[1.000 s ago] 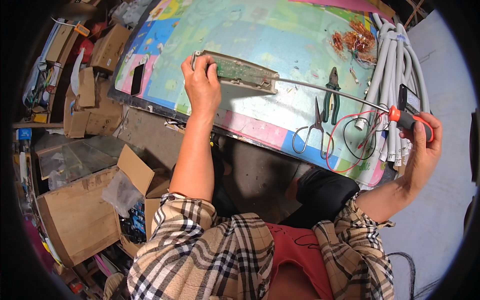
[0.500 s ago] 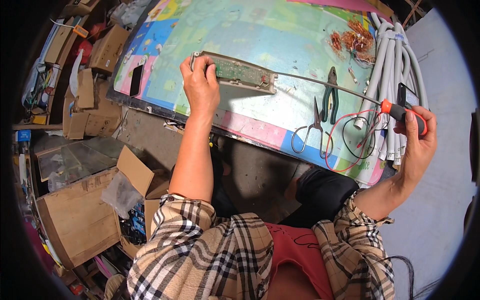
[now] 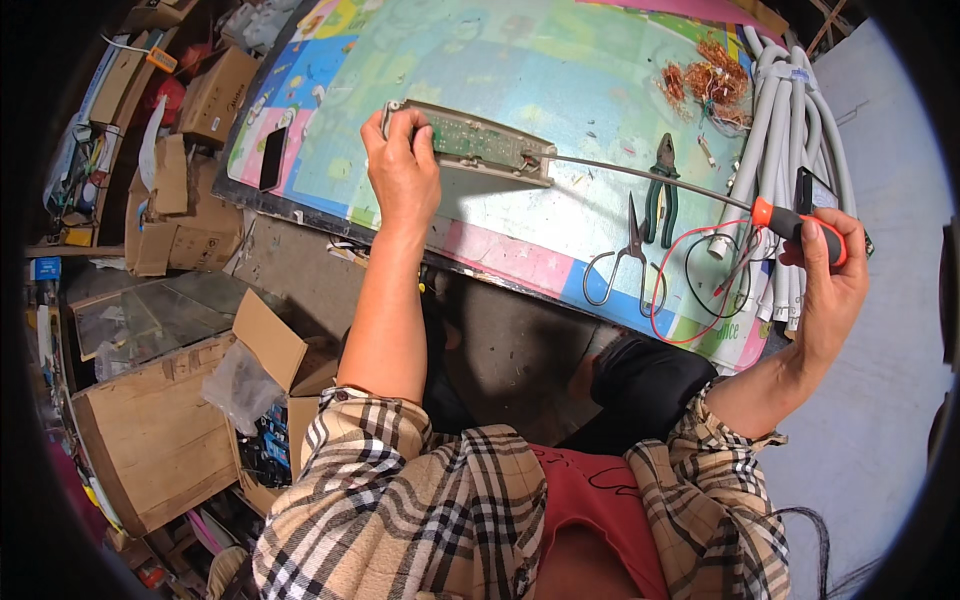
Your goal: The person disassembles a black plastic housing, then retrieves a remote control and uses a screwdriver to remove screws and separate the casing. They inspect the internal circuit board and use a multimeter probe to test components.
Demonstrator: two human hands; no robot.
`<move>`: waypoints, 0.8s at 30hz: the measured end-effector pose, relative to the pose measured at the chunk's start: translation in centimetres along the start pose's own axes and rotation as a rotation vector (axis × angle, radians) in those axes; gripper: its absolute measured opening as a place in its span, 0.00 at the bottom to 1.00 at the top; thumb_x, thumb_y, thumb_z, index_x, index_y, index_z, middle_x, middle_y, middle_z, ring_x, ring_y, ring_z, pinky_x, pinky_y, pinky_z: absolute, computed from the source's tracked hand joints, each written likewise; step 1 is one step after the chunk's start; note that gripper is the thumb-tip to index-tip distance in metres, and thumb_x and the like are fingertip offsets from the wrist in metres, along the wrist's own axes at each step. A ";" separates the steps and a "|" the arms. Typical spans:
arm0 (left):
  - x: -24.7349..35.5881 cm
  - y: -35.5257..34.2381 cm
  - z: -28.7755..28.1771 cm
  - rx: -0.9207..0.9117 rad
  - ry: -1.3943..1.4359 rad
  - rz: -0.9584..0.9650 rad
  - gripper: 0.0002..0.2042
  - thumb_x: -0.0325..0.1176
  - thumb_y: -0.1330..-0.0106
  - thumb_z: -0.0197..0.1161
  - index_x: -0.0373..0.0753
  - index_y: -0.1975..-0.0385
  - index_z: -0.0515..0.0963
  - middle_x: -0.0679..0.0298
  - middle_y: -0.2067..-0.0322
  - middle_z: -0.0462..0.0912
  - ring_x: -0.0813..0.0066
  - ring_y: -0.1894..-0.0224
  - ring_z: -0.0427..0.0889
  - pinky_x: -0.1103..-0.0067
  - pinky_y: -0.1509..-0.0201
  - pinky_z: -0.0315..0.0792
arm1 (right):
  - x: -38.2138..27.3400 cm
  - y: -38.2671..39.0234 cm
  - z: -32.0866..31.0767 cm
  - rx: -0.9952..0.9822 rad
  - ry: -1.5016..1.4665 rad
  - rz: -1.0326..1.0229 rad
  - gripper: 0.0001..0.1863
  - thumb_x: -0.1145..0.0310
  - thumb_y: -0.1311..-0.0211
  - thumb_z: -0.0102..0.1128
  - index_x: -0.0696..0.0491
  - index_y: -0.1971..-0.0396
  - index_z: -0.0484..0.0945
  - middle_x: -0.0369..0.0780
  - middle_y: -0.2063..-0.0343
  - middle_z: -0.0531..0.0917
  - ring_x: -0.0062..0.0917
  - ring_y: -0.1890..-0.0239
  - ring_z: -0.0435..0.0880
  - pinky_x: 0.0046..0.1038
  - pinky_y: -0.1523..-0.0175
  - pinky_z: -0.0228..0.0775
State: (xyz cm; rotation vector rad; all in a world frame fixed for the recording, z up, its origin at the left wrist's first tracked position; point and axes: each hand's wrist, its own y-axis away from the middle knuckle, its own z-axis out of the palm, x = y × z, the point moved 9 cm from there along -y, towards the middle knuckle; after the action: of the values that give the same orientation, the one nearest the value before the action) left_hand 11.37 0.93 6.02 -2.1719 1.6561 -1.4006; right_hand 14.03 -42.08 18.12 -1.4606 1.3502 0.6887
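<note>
My left hand (image 3: 404, 175) is closed around the left end of a long grey plastic housing (image 3: 548, 175), which is tilted above the table. Inside it lies a green circuit board (image 3: 475, 144). My right hand (image 3: 832, 265) grips the red and black handle of a long-shafted screwdriver (image 3: 655, 177). The shaft runs leftward, and its tip reaches the right end of the housing, by the board's edge. Whether the tip touches a screw is too small to tell. Below the shaft lie green-handled pliers (image 3: 660, 200) and black scissors (image 3: 630, 260).
Red and black test leads (image 3: 690, 300) curl beside the scissors. White pipes (image 3: 775, 130) are bundled at the table's right edge, near a heap of copper wire (image 3: 718, 80). A phone (image 3: 272, 158) rests at the left. Cardboard boxes (image 3: 215, 105) crowd the left side.
The screwdriver has shifted left, its tip going from outside the housing's right end to over its inner edge. My right hand moved left with it; my left hand stays nearly still.
</note>
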 end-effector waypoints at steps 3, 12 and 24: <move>0.4 -0.1 -0.1 0.004 -0.016 0.014 0.06 0.23 0.41 0.61 0.37 0.65 0.75 0.51 0.58 0.75 0.53 0.49 0.71 0.65 0.51 0.70 | 0.1 0.0 -0.1 0.006 0.000 0.012 0.09 0.70 0.39 0.64 0.58 0.64 0.76 0.34 0.76 0.76 0.15 0.76 0.77 0.17 0.70 0.70; 1.6 0.1 0.2 0.003 0.024 0.073 0.06 0.23 0.41 0.61 0.38 0.65 0.76 0.54 0.58 0.76 0.56 0.47 0.70 0.68 0.48 0.68 | -1.8 0.3 0.1 0.069 -0.012 -0.096 0.09 0.69 0.39 0.63 0.58 0.65 0.75 0.35 0.76 0.76 0.15 0.78 0.75 0.18 0.71 0.69; 2.6 -0.5 0.3 -0.004 0.087 0.116 0.08 0.22 0.41 0.61 0.41 0.64 0.76 0.47 0.51 0.70 0.51 0.53 0.77 0.68 0.59 0.75 | 4.3 -3.8 -1.9 -0.468 0.398 0.333 0.17 0.54 0.33 0.54 0.54 0.71 0.76 0.30 0.84 0.73 0.08 0.88 0.64 0.14 0.85 0.52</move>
State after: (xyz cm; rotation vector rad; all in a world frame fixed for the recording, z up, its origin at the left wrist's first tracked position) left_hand 11.89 -1.05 7.70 -2.0075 1.7833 -1.4797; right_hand 18.16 -45.87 15.99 -1.8289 1.8540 1.0157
